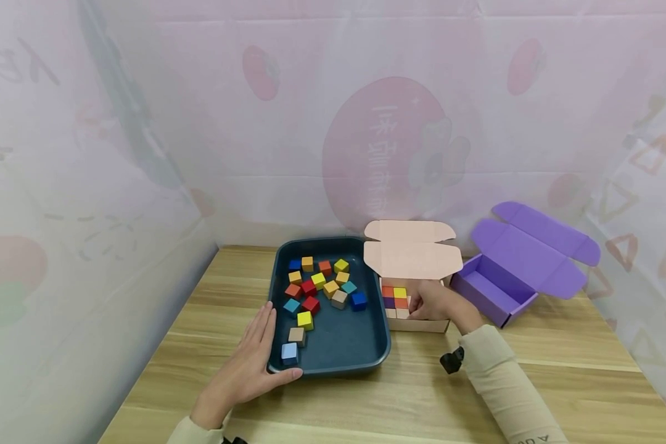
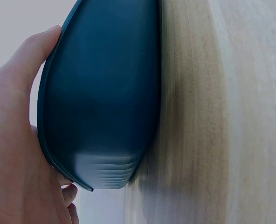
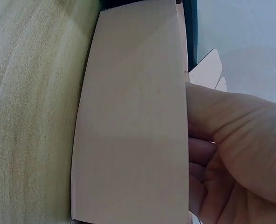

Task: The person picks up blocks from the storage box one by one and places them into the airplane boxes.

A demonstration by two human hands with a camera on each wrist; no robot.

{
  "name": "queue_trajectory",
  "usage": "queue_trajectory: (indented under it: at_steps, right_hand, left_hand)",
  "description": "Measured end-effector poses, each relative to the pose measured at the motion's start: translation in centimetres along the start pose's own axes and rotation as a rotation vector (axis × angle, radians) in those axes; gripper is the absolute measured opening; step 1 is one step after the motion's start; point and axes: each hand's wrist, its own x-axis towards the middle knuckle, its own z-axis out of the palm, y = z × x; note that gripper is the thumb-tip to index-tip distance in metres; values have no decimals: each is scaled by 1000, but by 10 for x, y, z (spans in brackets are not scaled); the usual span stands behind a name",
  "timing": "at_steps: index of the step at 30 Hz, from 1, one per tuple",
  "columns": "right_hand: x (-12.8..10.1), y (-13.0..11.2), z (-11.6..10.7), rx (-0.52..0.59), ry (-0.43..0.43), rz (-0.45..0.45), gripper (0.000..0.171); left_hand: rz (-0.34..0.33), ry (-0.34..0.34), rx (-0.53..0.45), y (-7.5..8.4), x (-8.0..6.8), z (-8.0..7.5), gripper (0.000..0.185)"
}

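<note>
My left hand (image 1: pixel 246 357) rests on the near left corner of a dark blue tray (image 1: pixel 333 369). Its straight fingers lie along the left rim and its thumb on the front rim. Several small coloured cubes lie loose in the tray, among them a light blue cube (image 1: pixel 290 353) and a yellow cube (image 1: pixel 305 320). My right hand (image 1: pixel 438 300) reaches into a pale peach box (image 1: pixel 416 325) with curled fingers. Cubes sit in rows there, including an orange cube (image 1: pixel 401 303) beside the fingers. The box wall (image 3: pixel 131 121) hides my right fingertips, so whatever they hold is unseen.
An open purple box (image 1: pixel 496 280) stands to the right, its lid (image 1: pixel 538 246) folded back. The peach lid (image 1: pixel 413 259) stands up behind its box. All rest on a wooden table (image 1: pixel 411 394), with printed cloth (image 1: pixel 288 154) hanging behind and at both sides.
</note>
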Motion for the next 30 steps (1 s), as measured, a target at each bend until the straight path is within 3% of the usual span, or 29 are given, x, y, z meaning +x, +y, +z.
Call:
queue_trajectory:
  at_steps: [4, 12, 22, 30]
  right_hand:
    - [-1, -3, 0, 12, -7, 40, 6]
    - [-3, -24, -11, -16, 17, 190, 13]
    - [6, -70, -32, -120, 78, 2, 16]
    - [25, -106, -34, -134, 75, -21, 25]
  left_hand:
    - [3, 1, -6, -1, -1, 0, 129]
    - [-4, -3, -7, 0, -1, 1, 130]
    - [-1, -8, -8, -1, -1, 0, 129]
    - [-5, -8, -11, -1, 0, 1, 130]
